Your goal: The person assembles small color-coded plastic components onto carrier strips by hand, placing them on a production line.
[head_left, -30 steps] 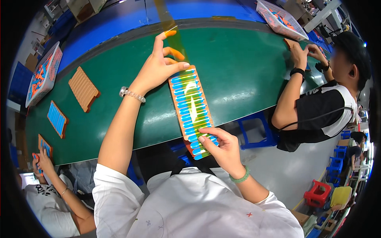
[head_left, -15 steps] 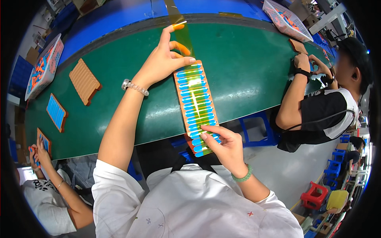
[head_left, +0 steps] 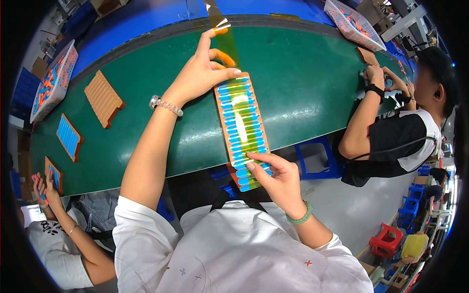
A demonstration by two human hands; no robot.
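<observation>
A long orange ridged tray (head_left: pixel 226 134) holds a row of blue round-ended pieces (head_left: pixel 245 180) and juts over the table's near edge. Clear yellow-amber tape (head_left: pixel 228 51) runs down the middle of the row and continues upward past the tray's far end. My left hand (head_left: pixel 207 68) is at that far end, its thumb against the tape and its bent fingers behind it, tinted orange through the film. Near the tray's close end, my right hand (head_left: pixel 278 178) has thumb and forefinger drawn together on the tape; its other fingers are curled under.
On the green table (head_left: pixel 303 88) at left lie an orange ridged tray (head_left: pixel 103 100) and a tray with blue pieces (head_left: pixel 69 137). White baskets of coloured pieces stand at far left (head_left: pixel 54 80) and far right (head_left: pixel 354 24). Co-workers sit on both sides.
Both hands keep nearly the same pose on the tape and tray. The tape beyond my left hand has shifted slightly. The left co-worker's hands have moved a little.
</observation>
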